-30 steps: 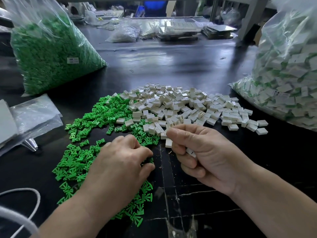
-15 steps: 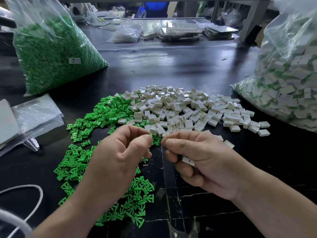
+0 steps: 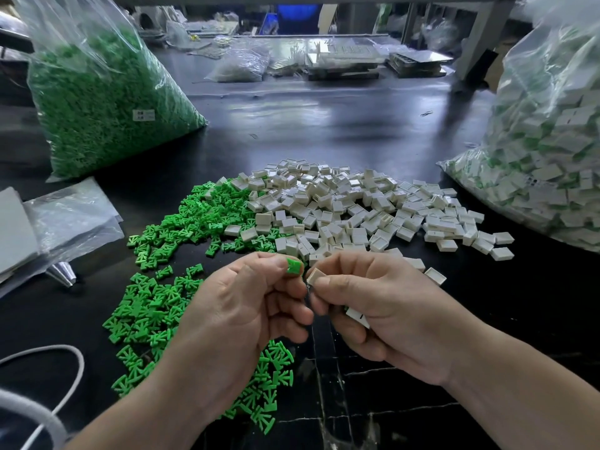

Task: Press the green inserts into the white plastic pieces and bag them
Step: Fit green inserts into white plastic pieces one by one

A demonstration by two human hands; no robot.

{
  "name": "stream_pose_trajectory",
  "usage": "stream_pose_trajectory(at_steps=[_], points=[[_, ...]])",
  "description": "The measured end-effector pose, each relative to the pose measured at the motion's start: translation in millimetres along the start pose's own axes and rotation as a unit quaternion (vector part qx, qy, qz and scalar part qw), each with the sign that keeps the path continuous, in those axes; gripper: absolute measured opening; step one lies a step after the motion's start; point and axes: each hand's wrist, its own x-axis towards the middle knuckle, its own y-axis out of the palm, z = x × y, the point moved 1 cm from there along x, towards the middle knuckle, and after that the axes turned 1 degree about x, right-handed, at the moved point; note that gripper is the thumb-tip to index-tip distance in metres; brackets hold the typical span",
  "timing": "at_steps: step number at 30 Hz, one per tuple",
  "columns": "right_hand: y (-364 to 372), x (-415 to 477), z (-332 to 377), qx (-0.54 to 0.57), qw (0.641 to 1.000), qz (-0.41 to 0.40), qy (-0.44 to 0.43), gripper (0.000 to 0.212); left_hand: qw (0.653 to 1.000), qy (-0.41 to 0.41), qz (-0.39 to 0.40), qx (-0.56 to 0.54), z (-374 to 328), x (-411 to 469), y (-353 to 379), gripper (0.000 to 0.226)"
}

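My left hand (image 3: 246, 306) pinches one green insert (image 3: 293, 265) between thumb and forefinger, its flat face turned up so I can see which way the prongs run. My right hand (image 3: 383, 313) pinches a white piece (image 3: 314, 276) at the fingertips, angled toward the insert. The two parts are just beside each other, not yet mated. I hold both above the table (image 3: 324, 125), close to me, because the press needs finger force from both sides, not a surface.

A spare white piece (image 3: 357, 316) is tucked under my curled right fingers, so I would guess the next one is ready without another reach. There may be more than one in there; the fingers hide it.

The loose green inserts (image 3: 181, 241) lie in a heap to my left and the loose white pieces (image 3: 357, 206) to the right, touching in the middle, so each hand feeds from its own side. The big clear bag (image 3: 545, 151) on the right holds white pieces with green showing in them, which I take to be finished ones, near the hand that would drop them. The bag of green stock (image 3: 97, 102) stands well apart at the left rear.
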Motion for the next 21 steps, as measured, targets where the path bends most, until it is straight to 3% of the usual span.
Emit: stream_pose_trajectory(at_steps=[21], points=[[-1.7, 0.6, -2.4, -0.035, 0.997, 0.0, -0.066, 0.009, 0.987, 0.079, -0.052, 0.132, -5.7, -14.2, 6.0, 0.028]])
